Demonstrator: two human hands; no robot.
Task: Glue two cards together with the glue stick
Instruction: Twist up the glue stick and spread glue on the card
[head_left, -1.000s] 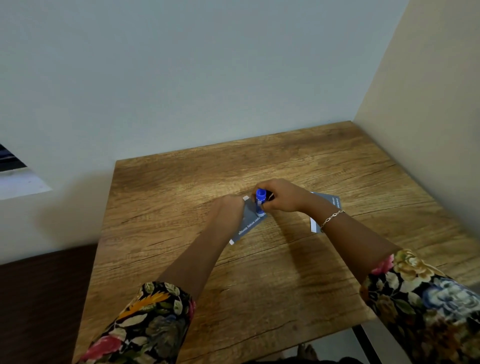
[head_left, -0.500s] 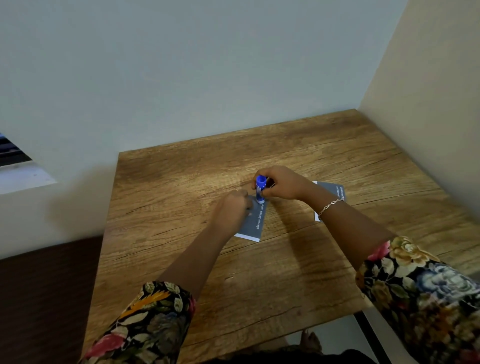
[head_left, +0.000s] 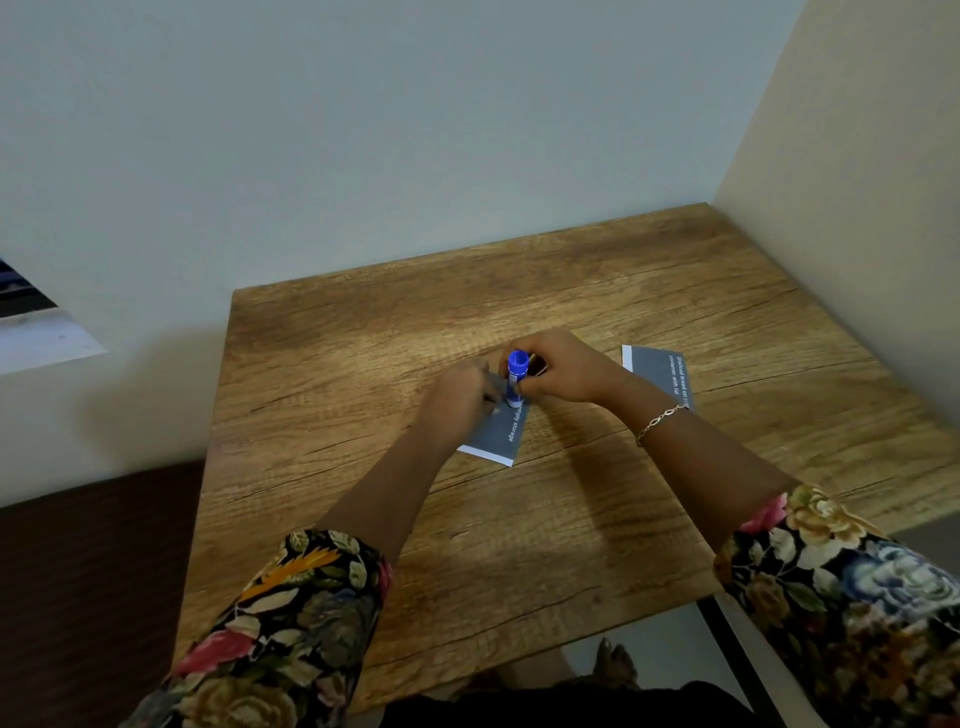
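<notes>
On table (head_left: 571, 519) | card (head_left: 496, 434) turned straighter | right hand (head_left: 563, 371) still grips glue stick (head_left: 515, 378)

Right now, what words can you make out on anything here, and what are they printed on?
"...mpty storage": on the grey card under the glue stick; its start is hidden by the stick.
"Unsliced bread on ..." and "container with lid": on the second grey card beside the right hand, cut off at the edge.
Glue stick label: too small to read.

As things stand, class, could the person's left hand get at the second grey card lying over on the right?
Probably not easily. The left hand is pressing the near card, and the right hand with the glue stick lies between it and the second card.
</notes>
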